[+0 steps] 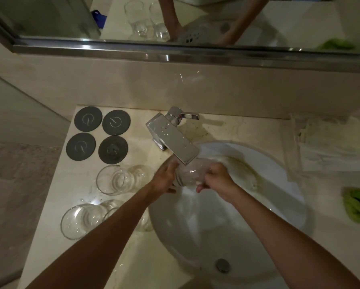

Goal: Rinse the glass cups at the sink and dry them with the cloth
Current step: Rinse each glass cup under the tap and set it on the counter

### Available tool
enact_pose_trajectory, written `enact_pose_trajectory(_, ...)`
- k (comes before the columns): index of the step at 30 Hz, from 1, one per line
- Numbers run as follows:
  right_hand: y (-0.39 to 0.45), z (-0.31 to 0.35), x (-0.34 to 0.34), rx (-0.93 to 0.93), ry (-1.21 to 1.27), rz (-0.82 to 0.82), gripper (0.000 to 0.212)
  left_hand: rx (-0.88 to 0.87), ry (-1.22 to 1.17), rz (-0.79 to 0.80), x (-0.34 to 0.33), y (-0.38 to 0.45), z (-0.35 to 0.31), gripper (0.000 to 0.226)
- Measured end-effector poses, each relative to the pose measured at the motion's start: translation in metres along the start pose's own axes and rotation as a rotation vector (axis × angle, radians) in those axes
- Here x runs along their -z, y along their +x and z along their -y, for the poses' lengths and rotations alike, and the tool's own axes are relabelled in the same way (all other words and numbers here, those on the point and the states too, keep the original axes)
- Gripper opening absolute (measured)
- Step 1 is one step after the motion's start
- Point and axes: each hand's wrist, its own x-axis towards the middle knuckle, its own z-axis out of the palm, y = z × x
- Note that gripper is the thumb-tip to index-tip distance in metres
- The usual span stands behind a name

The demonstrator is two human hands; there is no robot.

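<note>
Head view: glass cup (190, 173) sits under the faucet (175, 140) spout at the sink's (279, 163) back-left rim, lying roughly sideways between both hands. Left hand (166, 178) grips one end, right hand (215, 180) wraps the other. Green cloth (358, 207) lies at the counter's right edge, so the right hand is nearer. Two more cups (116, 180) wait on the counter's left side.

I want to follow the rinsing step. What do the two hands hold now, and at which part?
Both hold one glass cup under the faucet: left hand at one end, right hand at the other.
</note>
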Motion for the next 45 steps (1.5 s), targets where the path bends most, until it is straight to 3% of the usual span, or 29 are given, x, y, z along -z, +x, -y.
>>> enact_pose_trajectory(2,-0.001,0.0,0.003,-0.009,0.107,0.043,0.025,0.063,-0.288,0.03,-0.004,0.0,0.008,0.039)
enact_pose_trajectory(4,-0.003,0.0,0.002,0.013,0.137,0.075,0.016,0.002,-0.418,0.087,-0.01,0.002,0.011,0.039)
enact_pose_trajectory(7,0.002,-0.007,-0.003,0.02,0.18,0.073,0.033,-0.117,-0.37,-0.023,-0.017,0.007,0.009,0.029)
enact_pose_trajectory(12,0.007,-0.016,-0.015,-0.041,0.513,0.144,0.052,-0.217,-0.215,-0.186,-0.014,0.016,0.011,0.025)
enact_pose_trajectory(17,0.006,-0.021,-0.018,-0.101,0.629,0.143,0.063,-0.271,-0.192,-0.107,-0.012,0.005,0.008,0.033)
enact_pose_trajectory(24,0.003,-0.012,-0.017,-0.228,0.953,0.087,0.046,-0.154,-0.63,0.015,-0.021,0.0,0.006,0.025)
enact_pose_trajectory(27,0.003,-0.014,-0.012,-0.262,0.976,0.093,0.045,-0.161,-0.583,0.046,-0.023,-0.003,0.004,0.025)
enact_pose_trajectory(30,0.004,-0.02,-0.012,-0.244,0.971,0.148,0.054,-0.222,-0.512,0.123,-0.027,-0.008,0.003,0.027)
enact_pose_trajectory(36,0.001,-0.016,-0.016,-0.242,0.938,0.144,0.053,-0.148,-0.559,-0.008,-0.025,-0.004,0.007,0.02)
enact_pose_trajectory(39,0.001,-0.014,-0.02,-0.177,0.845,0.159,0.058,-0.15,-0.553,0.025,-0.022,-0.005,0.01,0.016)
enact_pose_trajectory(41,0.0,-0.011,-0.022,-0.098,0.739,0.173,0.059,-0.107,-0.586,0.022,-0.021,-0.004,0.007,0.014)
enact_pose_trajectory(45,-0.007,-0.004,-0.02,0.058,0.347,0.101,0.065,-0.04,-0.537,0.05,-0.018,-0.001,0.005,0.035)
